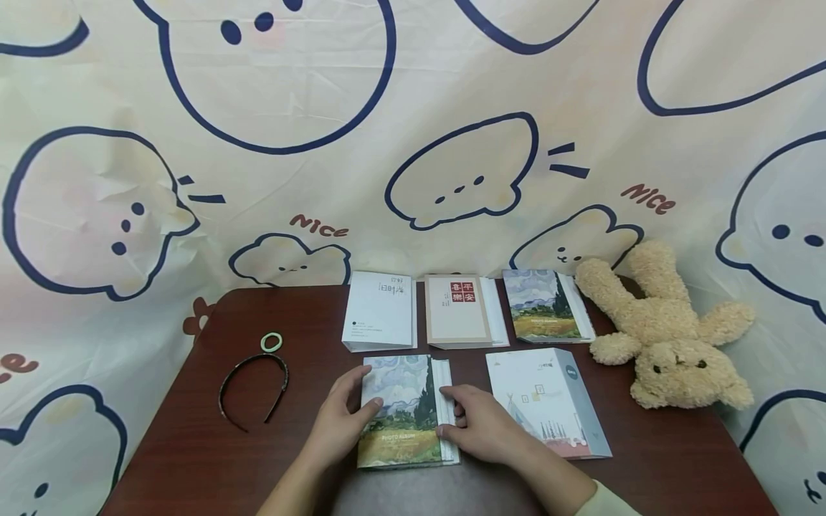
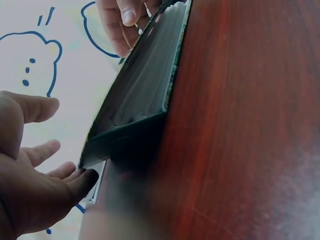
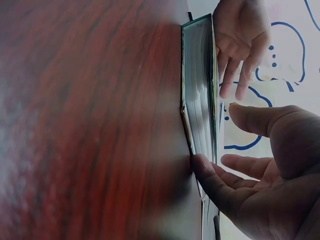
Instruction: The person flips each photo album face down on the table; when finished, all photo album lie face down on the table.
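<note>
A photo album (image 1: 396,408) with a painted landscape cover lies on the table between both hands. My left hand (image 1: 342,423) is at its left side, with the thumb over the cover's edge. At the opposite side, my right hand (image 1: 480,423) has its fingers by the white page edges. In the left wrist view, the left hand (image 2: 40,185) has its fingers spread, one against the album's dark spine (image 2: 125,135). Another finger of the right hand (image 3: 270,185) touches the page side of the album (image 3: 197,90) in the right wrist view.
Behind stand a white album (image 1: 379,312), a beige one (image 1: 457,312) and another landscape album (image 1: 542,308). A pale illustrated album (image 1: 542,401) lies right of the hands, near a plush bear (image 1: 671,337). At left are a headband (image 1: 226,387) and a green ring (image 1: 272,342).
</note>
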Motion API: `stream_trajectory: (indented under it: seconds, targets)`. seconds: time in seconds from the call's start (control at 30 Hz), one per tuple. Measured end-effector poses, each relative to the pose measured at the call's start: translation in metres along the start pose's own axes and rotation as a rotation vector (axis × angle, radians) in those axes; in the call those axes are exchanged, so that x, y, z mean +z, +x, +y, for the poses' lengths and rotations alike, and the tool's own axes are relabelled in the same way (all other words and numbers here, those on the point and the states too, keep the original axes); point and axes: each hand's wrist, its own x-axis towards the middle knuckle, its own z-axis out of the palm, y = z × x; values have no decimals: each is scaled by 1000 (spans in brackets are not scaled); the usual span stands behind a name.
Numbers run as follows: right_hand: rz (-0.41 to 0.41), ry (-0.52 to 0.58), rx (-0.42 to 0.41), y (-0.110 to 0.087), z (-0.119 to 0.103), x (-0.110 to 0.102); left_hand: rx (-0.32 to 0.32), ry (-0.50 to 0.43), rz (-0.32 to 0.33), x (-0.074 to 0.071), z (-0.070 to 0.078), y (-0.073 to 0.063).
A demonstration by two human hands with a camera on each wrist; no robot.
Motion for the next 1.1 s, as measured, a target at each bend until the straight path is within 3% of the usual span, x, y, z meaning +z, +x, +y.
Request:
stream_trajectory:
  seconds: [0.13,0.47,0.83,1.1]
  targets:
    - [-5,-13,-2,0,-1,0,-5,-7,-19,0,-4,-2]
    - [-32,-12,-18,2,-2,-1,-132,-42,-47,1,-11,-11]
    - [-54,14,-48,7,0,7,-152,-78,-13,-5,-18,-12]
    - [-74,30,-52,10,-3,11,-149,-104,-22,-15,-17,-15]
